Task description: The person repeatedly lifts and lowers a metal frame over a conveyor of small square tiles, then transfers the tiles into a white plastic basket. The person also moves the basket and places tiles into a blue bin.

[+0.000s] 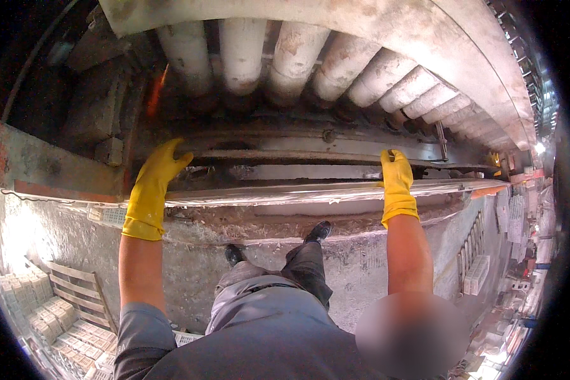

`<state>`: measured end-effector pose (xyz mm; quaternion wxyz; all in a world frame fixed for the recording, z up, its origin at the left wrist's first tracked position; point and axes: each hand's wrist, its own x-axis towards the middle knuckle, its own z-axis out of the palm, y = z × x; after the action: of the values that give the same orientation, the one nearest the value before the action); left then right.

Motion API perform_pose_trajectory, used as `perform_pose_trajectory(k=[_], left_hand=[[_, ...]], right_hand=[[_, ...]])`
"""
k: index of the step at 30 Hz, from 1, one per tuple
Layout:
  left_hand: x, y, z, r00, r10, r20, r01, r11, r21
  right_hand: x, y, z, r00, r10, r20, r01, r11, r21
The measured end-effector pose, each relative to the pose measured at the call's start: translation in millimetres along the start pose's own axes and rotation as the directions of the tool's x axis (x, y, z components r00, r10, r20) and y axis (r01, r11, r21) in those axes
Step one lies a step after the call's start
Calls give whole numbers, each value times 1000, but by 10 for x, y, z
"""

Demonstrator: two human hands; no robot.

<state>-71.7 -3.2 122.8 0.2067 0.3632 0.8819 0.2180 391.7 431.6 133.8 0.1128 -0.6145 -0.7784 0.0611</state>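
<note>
Both my hands wear yellow rubber gloves. My left hand [153, 180] and my right hand [396, 180] rest on top of a long thin pale sheet [285, 193] that lies edge-on across the view at the mouth of a machine. Fingers of both hands lie flat over the sheet's top, reaching toward a dark metal frame [310, 149]. Whether the thumbs grip under the sheet is hidden. Above the frame runs a row of thick white dusty rollers [297, 54].
A rusty metal housing [38, 158] stands at the left. My feet in dark shoes [320, 231] stand on a dusty grey floor [373, 266]. Wooden pallets with stacked pale tiles [57, 316] lie at lower left; more stacks [478, 272] stand at right.
</note>
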Motion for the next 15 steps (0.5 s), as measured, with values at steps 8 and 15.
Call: perform_pose_trajectory(k=[8, 15], left_hand=[[-5, 19, -30, 1000, -22, 3, 22, 1000, -9], [-28, 153, -89, 998, -49, 36, 49, 999, -10]], right_hand=[[-18, -66, -47, 1000, -8, -13, 8, 999, 41], [-13, -43, -34, 1000, -18, -19, 19, 998, 60]])
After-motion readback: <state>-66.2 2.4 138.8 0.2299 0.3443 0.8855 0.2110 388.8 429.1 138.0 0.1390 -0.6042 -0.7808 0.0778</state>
